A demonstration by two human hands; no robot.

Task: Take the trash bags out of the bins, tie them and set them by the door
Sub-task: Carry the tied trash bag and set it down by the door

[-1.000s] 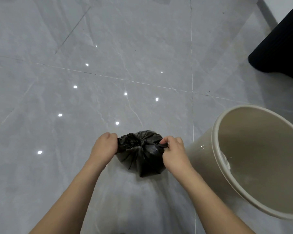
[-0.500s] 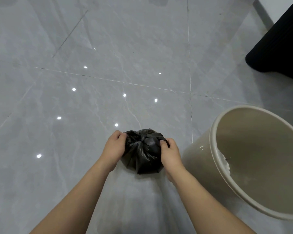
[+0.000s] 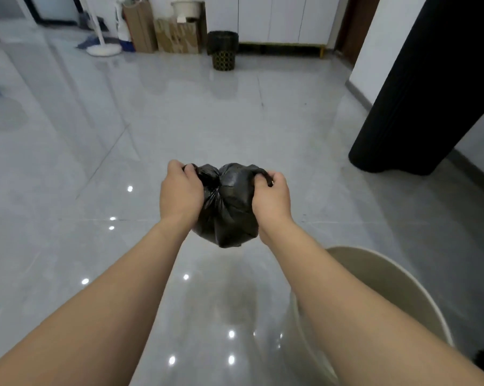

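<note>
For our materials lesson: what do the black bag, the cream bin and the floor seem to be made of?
Black bag: thin glossy plastic film, judging by its crinkles and sheen. Cream bin: probably smooth matte plastic. Floor: polished grey tile, with grout lines and mirror-like reflections.

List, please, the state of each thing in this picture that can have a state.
black trash bag: gathered at the top, held up off the floor
left hand: grips the bag's left flap
right hand: grips the bag's right flap
beige bin: upright, no bag in it
small dark bin: upright by the far wall, black liner in it
</note>
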